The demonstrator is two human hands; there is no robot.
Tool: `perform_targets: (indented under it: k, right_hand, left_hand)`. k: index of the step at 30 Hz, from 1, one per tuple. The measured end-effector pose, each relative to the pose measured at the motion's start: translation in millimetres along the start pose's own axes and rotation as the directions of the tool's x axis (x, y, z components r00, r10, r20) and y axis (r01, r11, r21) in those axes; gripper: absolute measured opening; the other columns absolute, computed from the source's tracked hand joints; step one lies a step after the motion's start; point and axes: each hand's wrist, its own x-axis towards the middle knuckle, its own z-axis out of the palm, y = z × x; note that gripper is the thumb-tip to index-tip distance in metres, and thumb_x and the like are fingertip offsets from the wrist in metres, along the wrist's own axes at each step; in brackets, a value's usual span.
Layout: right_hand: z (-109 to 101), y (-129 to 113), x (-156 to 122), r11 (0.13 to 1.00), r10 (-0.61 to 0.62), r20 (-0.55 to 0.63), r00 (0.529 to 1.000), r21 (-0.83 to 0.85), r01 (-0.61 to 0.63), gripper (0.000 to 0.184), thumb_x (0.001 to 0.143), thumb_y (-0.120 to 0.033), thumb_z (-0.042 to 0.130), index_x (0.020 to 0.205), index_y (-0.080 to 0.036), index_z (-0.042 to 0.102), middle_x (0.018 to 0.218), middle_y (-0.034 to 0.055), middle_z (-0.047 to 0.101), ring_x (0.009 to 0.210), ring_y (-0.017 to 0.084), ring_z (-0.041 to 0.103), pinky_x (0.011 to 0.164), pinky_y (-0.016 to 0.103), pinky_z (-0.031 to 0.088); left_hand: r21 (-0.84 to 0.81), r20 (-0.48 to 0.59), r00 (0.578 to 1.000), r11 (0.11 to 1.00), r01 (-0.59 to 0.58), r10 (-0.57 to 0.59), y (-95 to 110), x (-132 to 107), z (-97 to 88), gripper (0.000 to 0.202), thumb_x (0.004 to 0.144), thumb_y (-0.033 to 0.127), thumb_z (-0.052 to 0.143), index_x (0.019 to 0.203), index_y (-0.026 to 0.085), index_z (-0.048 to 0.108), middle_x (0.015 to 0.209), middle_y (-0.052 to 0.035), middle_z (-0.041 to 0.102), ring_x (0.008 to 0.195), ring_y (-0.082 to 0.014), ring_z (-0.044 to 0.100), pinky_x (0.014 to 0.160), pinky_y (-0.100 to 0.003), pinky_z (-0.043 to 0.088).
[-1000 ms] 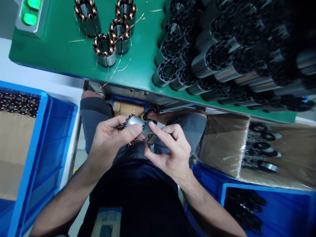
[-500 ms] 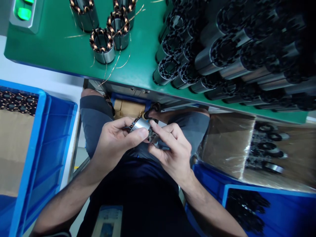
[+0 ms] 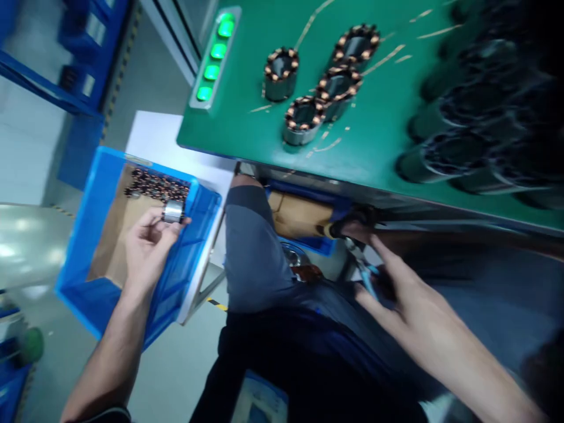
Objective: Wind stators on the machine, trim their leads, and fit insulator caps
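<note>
Head view gives me the left hand at left of the frame, fingers pinched around a silver core above a blue bin, while the right hand, lower right, has its fingers loosely curled about blurred blue-handled pliers, below the green counter.

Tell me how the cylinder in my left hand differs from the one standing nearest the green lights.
The held cylinder lies sideways in the left hand; the standing cylinder rests upright on the green table. The held cylinder's side looks bright silver; the standing cylinder's looks dark. Both are short cylinders.
</note>
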Motion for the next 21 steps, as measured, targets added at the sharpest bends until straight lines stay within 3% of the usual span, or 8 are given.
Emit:
perform_targets:
  k: [1,3,6,8,10,14,18,21]
  right_hand:
    - [4,7,1,0.999,0.030,0.041,0.999,-0.027,-0.029,0.093,0.113,-0.059,0.073,0.195,-0.023,0.048,0.183,0.0230,0.068,0.160,0.052,0.075,0.124,0.066,0.067]
    - [12,15,5,0.997,0.054,0.108,0.993,-0.059,-0.048,0.091,0.116,-0.060,0.068,0.198,-0.029,0.042,0.184,0.0217,0.066,0.158,0.051,0.076,0.115,0.066,0.070]
    - [25,20,12,0.997,-0.026,0.152,0.988,-0.073,0.038,0.089,0.116,-0.063,0.064,0.198,-0.033,0.042,0.176,0.0212,0.073,0.140,0.051,0.085,0.098,0.065,0.073]
    - [33,20,17,0.987,-0.106,0.171,0.980,-0.099,0.124,0.090,0.115,-0.067,0.061,0.197,-0.032,0.045,0.166,0.0211,0.080,0.124,0.049,0.090,0.089,0.062,0.074]
    - [39,19,21,0.974,-0.173,0.194,0.966,-0.111,0.197,0.092,0.115,-0.068,0.060,0.197,-0.030,0.045,0.159,0.0203,0.083,0.114,0.047,0.091,0.080,0.057,0.073]
    - [42,17,21,0.962,-0.223,0.200,0.954,-0.115,0.248,0.087,0.116,-0.063,0.059,0.196,-0.031,0.047,0.162,0.0197,0.082,0.124,0.048,0.091,0.079,0.055,0.076]
    - [41,12,15,0.978,-0.138,0.226,0.964,-0.126,0.169,0.084,0.116,-0.059,0.056,0.194,-0.027,0.049,0.168,0.0206,0.079,0.133,0.046,0.090,0.093,0.056,0.078]
    - [38,-3,14,0.989,-0.058,0.285,0.957,-0.113,0.094,0.084,0.117,-0.054,0.051,0.194,-0.021,0.047,0.174,0.0227,0.074,0.143,0.042,0.086,0.110,0.055,0.076]
  left_hand:
    - [0.183,-0.088,0.995,0.983,-0.022,0.039,-8,11,-29.0,0.036,0.092,0.052,0.098,0.112,0.025,0.084,0.118,-0.0052,0.086,0.104,-0.0242,0.086,0.102,-0.037,0.071]
    - [0.507,-0.169,0.981,0.862,0.007,0.091,-26,34,-76.7,0.035,0.089,0.051,0.093,0.109,0.024,0.084,0.125,-0.0080,0.086,0.108,-0.0264,0.084,0.108,-0.041,0.068]
    - [0.598,-0.206,0.978,0.795,0.104,0.027,-62,67,-114.6,0.024,0.086,0.040,0.092,0.097,0.021,0.084,0.109,-0.0089,0.086,0.096,-0.0271,0.080,0.104,-0.047,0.067]
    - [0.581,-0.214,0.976,0.800,0.151,-0.029,-87,85,-119.2,0.024,0.088,0.038,0.096,0.094,0.019,0.083,0.094,-0.0051,0.082,0.085,-0.0239,0.077,0.099,-0.046,0.067]
    - [0.549,-0.217,0.974,0.816,0.181,-0.070,-110,100,-113.3,0.032,0.098,0.046,0.097,0.096,0.018,0.081,0.087,-0.0015,0.078,0.082,-0.0210,0.075,0.092,-0.042,0.068]
    - [0.466,-0.256,0.962,0.859,0.211,-0.097,-135,113,-97.1,0.042,0.119,0.056,0.080,0.109,0.015,0.078,0.098,-0.0015,0.077,0.084,-0.0167,0.076,0.082,-0.034,0.068]
    - [0.425,-0.289,0.955,0.885,0.189,-0.065,-126,107,-97.7,0.039,0.114,0.052,0.086,0.121,0.017,0.073,0.108,-0.0031,0.076,0.085,-0.0156,0.074,0.076,-0.031,0.066]
    - [0.422,-0.299,0.954,0.899,0.115,0.018,-89,103,-98.0,0.060,0.095,0.062,0.101,0.119,0.020,0.065,0.114,-0.0052,0.074,0.084,-0.0183,0.071,0.080,-0.038,0.065]
